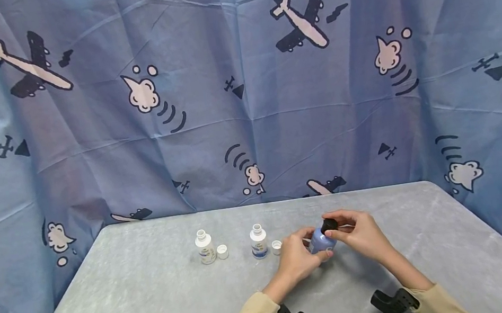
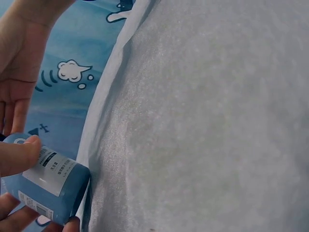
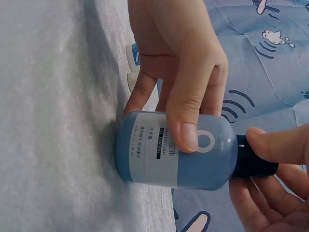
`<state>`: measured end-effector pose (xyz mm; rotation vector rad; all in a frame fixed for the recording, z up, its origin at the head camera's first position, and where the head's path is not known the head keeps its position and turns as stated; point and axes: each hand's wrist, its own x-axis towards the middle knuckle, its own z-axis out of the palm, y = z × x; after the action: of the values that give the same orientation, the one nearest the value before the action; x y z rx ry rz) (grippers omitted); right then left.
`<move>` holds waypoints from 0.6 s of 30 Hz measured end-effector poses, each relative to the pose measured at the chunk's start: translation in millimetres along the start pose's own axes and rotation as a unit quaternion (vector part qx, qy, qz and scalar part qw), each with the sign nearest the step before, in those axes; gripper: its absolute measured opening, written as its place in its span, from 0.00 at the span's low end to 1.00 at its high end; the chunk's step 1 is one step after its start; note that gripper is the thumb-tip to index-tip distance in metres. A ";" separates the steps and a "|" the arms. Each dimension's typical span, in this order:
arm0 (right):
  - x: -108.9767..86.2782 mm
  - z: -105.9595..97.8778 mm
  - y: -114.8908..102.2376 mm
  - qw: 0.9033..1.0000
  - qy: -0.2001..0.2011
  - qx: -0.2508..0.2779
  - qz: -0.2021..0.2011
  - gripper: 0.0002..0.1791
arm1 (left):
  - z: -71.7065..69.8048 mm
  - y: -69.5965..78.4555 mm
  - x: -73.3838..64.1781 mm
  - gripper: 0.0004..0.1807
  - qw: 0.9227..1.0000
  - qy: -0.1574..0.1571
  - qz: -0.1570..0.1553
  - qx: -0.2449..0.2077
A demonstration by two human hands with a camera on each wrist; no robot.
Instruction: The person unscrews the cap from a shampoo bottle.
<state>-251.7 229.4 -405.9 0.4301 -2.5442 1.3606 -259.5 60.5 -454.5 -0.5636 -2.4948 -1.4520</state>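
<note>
My left hand grips a blue bottle by its body, thumb across the front label in the right wrist view. The bottle leans to the right, low over the table. At its top, my right hand pinches the black cap between thumb and fingers. The cap sits on the bottle's neck. In the left wrist view the bottle shows a white label with small print and a barcode, and the left fingers wrap beneath it.
Two white bottles, one at the left and another nearer the hands, stand with bare necks. Beside them lie white caps, one by each. The grey-white table ends at a blue curtain printed with airplanes.
</note>
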 end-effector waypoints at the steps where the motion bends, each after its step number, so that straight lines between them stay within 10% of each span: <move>1: -0.1 -0.2 0.1 1.000 -0.004 0.000 -0.001 0.21 | -0.1 0.1 -0.2 0.28 1.000 -0.002 -0.001 0.000; 18: 1.1 0.8 -1.9 0.996 -0.063 0.014 -0.058 0.25 | -3.6 0.6 -0.5 0.28 1.000 0.003 -0.012 -0.004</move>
<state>-252.1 227.6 -404.5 0.6780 -2.5566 1.3686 -258.8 57.5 -452.4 -0.5321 -2.5004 -1.4717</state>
